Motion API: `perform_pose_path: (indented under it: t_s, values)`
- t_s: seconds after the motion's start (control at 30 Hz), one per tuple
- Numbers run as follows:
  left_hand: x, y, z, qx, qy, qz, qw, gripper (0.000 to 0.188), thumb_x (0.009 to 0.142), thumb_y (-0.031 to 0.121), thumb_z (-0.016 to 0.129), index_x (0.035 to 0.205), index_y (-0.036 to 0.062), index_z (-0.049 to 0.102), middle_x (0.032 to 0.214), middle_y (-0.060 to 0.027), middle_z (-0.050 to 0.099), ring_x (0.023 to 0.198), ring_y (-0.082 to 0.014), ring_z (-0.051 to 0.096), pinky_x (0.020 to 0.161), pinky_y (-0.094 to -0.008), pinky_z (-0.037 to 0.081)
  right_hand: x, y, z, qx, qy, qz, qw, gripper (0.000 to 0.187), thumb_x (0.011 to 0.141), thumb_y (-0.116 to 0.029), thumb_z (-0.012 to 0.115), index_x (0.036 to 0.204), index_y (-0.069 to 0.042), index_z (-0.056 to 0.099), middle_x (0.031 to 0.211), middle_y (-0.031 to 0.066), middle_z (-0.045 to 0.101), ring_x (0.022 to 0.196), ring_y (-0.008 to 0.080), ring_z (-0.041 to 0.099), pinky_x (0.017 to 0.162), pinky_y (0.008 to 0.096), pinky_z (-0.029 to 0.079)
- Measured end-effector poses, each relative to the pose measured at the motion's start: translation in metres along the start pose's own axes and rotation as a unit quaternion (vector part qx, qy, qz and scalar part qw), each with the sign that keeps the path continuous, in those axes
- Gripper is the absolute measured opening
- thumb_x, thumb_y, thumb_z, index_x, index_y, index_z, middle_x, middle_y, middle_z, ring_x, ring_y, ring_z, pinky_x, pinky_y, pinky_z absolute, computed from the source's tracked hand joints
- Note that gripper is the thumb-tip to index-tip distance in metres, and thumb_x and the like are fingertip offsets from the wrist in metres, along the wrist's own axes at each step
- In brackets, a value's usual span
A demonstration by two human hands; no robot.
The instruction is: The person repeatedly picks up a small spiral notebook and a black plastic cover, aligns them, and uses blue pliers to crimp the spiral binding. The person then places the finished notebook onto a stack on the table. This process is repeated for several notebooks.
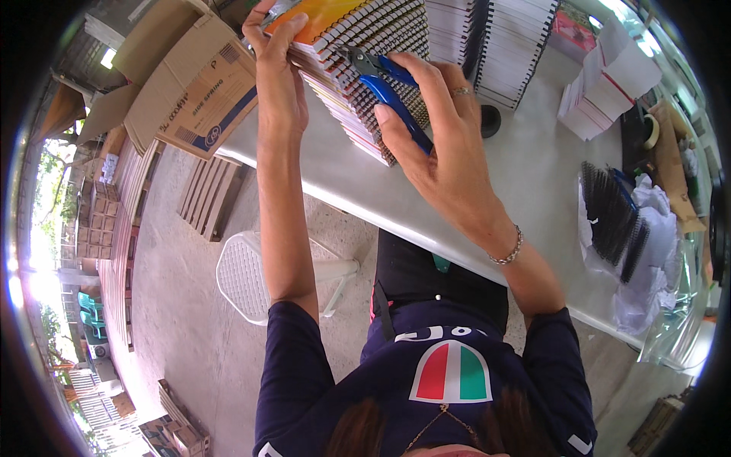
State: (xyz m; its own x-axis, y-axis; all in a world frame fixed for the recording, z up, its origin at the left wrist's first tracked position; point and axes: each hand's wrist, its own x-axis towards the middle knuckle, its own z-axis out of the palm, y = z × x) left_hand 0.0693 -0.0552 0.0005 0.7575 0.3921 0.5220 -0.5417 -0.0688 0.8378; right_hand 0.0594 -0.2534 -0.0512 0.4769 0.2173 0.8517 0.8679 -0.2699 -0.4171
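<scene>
A tall stack of spiral-bound notebooks (343, 114) lies on the table, its wire coils facing right and an orange-yellow cover (324, 21) on top. At the stack's far left corner, my left hand (276, 53) grips the top notebook, thumb on the cover and other fingers partly hidden. My right hand (449, 126) is closed around blue-handled cutting pliers (396, 103). The pliers' metal jaws reach the near end of the upper coil, by the corner of the top notebook; whether they are closed on the wire is too small to tell.
More spiral-bound notebooks (509, 53) stand behind to the right on the white table (525, 179). Farther right are stacked paper blocks (605, 80), black spiral coils (609, 217) on crumpled paper, and a tape roll (651, 131). An open cardboard box (202, 91) and white stool (247, 274) are at left.
</scene>
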Motion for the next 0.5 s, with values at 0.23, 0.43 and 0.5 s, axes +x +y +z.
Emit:
perform_pose_path:
  t_s: [0.23,0.43,0.5]
  values:
    - [-0.006,0.009,0.009,-0.012,-0.003,-0.011,1.000,0.058,0.091,0.028,0.063,0.140,0.0017,0.044,0.121,-0.0125,0.056,0.117,-0.0243,0.053,0.102,-0.0371,0.042,-0.006,-0.004,0.002,-0.071,-0.014,0.007,0.997,0.050,0.087,-0.025,0.073,0.132,-0.009,0.060,0.117,0.0124,0.058,0.107,0.0332,0.052,0.097,0.0464,0.038]
    - [-0.004,0.008,0.010,0.012,0.040,0.009,0.999,0.069,0.090,0.028,0.064,0.146,0.0027,0.032,0.122,-0.0126,0.053,0.116,-0.0237,0.053,0.100,-0.0354,0.043,0.007,-0.008,-0.012,0.303,-0.224,0.309,0.873,0.040,0.098,-0.030,0.065,0.127,-0.003,0.061,0.094,0.0058,0.063,0.081,0.0145,0.059,0.073,0.0284,0.046]
    - [-0.004,0.008,0.009,0.004,0.034,0.003,0.999,0.069,0.091,0.027,0.064,0.147,0.0027,0.032,0.121,-0.0127,0.053,0.115,-0.0232,0.053,0.099,-0.0350,0.043,0.013,0.001,-0.015,0.365,-0.236,0.305,0.847,0.039,0.101,-0.032,0.061,0.125,-0.001,0.061,0.087,0.0037,0.063,0.073,0.0097,0.057,0.065,0.0236,0.044]
